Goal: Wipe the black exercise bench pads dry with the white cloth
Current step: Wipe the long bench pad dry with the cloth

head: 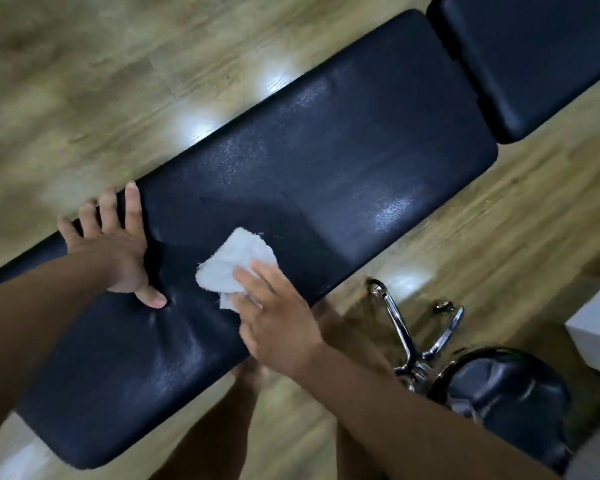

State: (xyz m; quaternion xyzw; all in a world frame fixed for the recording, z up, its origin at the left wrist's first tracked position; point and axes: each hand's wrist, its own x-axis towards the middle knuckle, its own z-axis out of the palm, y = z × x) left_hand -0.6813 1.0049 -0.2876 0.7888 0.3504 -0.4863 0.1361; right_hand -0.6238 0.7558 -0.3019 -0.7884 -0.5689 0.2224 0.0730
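Head cam, looking down. Long black bench pad (pixel 326 168) runs diag. from lower L to upper R over wood floor (pixel 84 81); shorter pad (pixel 527 64) sits just beyond its upper-R end w/ a narrow gap between. Long pad surface shows glossy patches and fine speckle in places; can't tell if that is moisture or glare. White cloth (pixel 232 261) lies crumpled on long pad, approx. mid-width, toward the near half of its length. R hand (pixel 278 323) lies flat on the cloth's near part, fingers (pixel 257 275) extended and pressing it onto the pad, not curled round it; thumb side hidden. L hand (pixel 115 251) is spread open on pad's far edge, just L of cloth, not touching it; fingertips reach past the edge, thumb (pixel 153 297) pushed into the padding, which dents and creases around it. L hand holds nothing. Person's bare leg (pixel 222 427) shows under the near edge. Lower R: black stool seat (pixel 506 393) w/ chrome frame (pixel 402 327) beside the bench; white box (pixel 596 327) at R border.
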